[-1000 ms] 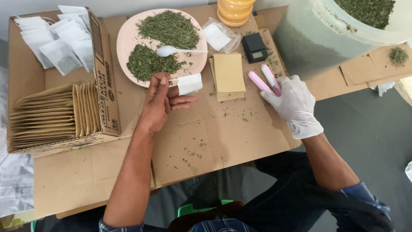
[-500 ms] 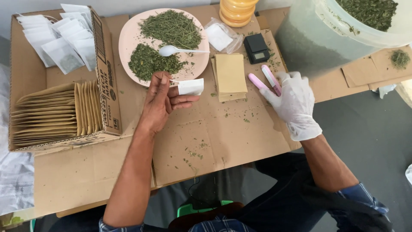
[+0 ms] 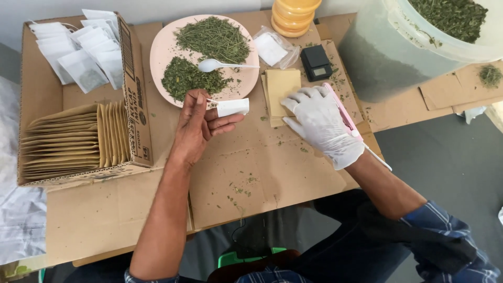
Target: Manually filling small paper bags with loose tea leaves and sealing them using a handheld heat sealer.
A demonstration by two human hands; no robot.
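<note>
Right hand (image 3: 320, 123) moved onto brown envelopes (image 3: 283, 86), fingers spread; left hand (image 3: 201, 126) pinching tea bag (image 3: 232, 107)

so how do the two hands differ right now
The left hand is bare; the right hand wears a white glove. The left hand pinches a small white tea bag above the cardboard; the right hand lies flat on a stack of tan envelopes, holding nothing. Both hover near the pink plate.

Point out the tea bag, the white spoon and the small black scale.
Tea bag (image 3: 232, 107), head view, middle of the white pouch held by the left hand (image 3: 196, 128).
White spoon (image 3: 209, 65), head view, its bowl.
Black scale (image 3: 317, 62), head view, its top face.
</note>
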